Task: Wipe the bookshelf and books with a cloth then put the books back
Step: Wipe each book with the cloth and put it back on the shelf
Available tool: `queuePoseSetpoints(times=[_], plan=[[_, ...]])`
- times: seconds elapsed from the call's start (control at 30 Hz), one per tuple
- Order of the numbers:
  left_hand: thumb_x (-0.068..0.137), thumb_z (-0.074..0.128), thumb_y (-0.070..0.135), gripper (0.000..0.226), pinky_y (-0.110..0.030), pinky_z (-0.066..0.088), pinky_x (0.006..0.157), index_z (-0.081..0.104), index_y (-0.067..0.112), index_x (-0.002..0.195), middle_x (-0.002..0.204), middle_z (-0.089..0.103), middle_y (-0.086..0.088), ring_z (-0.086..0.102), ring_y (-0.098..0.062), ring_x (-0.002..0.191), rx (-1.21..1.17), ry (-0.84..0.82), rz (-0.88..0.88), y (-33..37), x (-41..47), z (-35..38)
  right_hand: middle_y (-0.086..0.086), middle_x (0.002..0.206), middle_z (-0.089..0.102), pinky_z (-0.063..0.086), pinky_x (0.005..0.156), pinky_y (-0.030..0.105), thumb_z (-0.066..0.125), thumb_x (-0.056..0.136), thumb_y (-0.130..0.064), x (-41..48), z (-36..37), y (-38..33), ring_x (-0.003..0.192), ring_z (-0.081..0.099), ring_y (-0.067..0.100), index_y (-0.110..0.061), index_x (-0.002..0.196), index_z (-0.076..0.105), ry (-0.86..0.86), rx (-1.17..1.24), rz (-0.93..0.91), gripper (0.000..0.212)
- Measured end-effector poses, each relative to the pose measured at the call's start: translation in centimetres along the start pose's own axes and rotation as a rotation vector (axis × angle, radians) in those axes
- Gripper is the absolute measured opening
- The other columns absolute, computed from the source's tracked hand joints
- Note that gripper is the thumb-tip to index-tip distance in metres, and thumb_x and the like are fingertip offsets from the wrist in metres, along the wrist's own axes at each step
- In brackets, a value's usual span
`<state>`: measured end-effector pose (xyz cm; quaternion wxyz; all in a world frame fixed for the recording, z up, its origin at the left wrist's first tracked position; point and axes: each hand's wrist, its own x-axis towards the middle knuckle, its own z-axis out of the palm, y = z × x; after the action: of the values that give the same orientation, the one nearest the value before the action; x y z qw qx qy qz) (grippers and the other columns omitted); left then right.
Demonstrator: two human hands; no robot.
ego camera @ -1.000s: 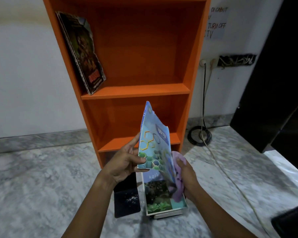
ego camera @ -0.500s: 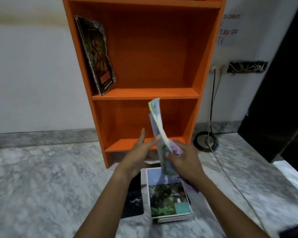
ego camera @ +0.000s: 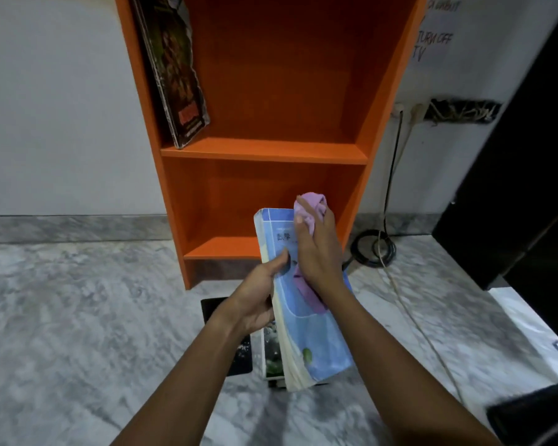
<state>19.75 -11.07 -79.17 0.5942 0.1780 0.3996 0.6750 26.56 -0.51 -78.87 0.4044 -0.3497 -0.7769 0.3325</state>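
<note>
A light blue book [ego camera: 316, 336] is held in front of the orange bookshelf [ego camera: 264, 151], its cover facing me. My left hand [ego camera: 255, 297] grips its left edge, thumb on the cover. My right hand [ego camera: 316, 252] holds a crumpled purple cloth [ego camera: 310, 207] and presses it on the cover's upper part. A dark book [ego camera: 174, 69] leans against the shelf's left wall on the upper shelf. Under the held book lies a stack of books [ego camera: 271, 358] on the floor, mostly hidden.
A black flat object [ego camera: 236, 349] lies on the marble floor [ego camera: 78, 317] left of the stack. A coiled black cable [ego camera: 372, 249] and a pale cord run down from wall sockets [ego camera: 406, 111] at right. A dark cabinet [ego camera: 529, 156] stands at far right.
The blue book has been turned from edge-on to cover facing me. My right hand with the cloth has moved up onto the cover. The view has moved closer to the shelf.
</note>
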Motion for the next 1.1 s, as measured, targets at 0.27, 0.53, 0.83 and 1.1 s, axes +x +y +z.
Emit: queuePoseSetpoints(times=[0.27,0.53,0.83,1.1], plan=[[0.103,0.044,0.032,0.04,-0.051,0.059,0.09,0.061,0.01,0.132,0.127,0.07,-0.016,0.07,-0.035,0.11,-0.091,0.017,0.104,2.5,0.1,-1.5,0.008,0.113,0.076,0.051,0.099,0.047,0.066,0.091,-0.042,0.4,-1.5,5.5,0.112,0.069,0.03,-0.02,0.109,0.075,-0.163,0.49,0.552,0.029],[0.103,0.056,0.027,0.025,-0.049,0.06,0.086,0.067,0.02,0.124,0.121,0.074,-0.007,0.072,-0.032,0.107,0.183,0.315,0.301,5.7,1.4,-5.9,0.01,0.113,0.077,0.059,0.087,0.042,0.091,0.066,-0.025,-1.0,-3.3,6.7,0.106,0.073,0.033,-0.013,0.118,0.07,-0.487,0.822,0.614,0.058],[0.083,0.077,0.045,0.062,-0.051,0.057,0.094,0.057,0.022,0.136,0.119,0.072,-0.008,0.07,-0.031,0.107,0.204,0.304,0.281,1.5,3.8,0.8,-0.009,0.09,0.071,0.053,0.071,0.038,0.051,0.085,-0.033,-2.5,-0.6,1.3,0.088,0.067,0.023,-0.031,0.102,0.065,-0.065,-0.079,-0.221,0.022],[0.106,0.045,0.026,0.033,-0.043,0.057,0.08,0.066,0.005,0.121,0.11,0.076,-0.013,0.073,-0.031,0.096,0.017,0.232,0.247,4.0,2.2,-2.5,-0.025,0.146,0.048,0.028,0.111,0.014,0.054,0.101,-0.044,-3.3,1.7,1.8,0.14,0.035,-0.01,-0.041,0.138,0.058,-0.189,0.203,-0.095,0.038]])
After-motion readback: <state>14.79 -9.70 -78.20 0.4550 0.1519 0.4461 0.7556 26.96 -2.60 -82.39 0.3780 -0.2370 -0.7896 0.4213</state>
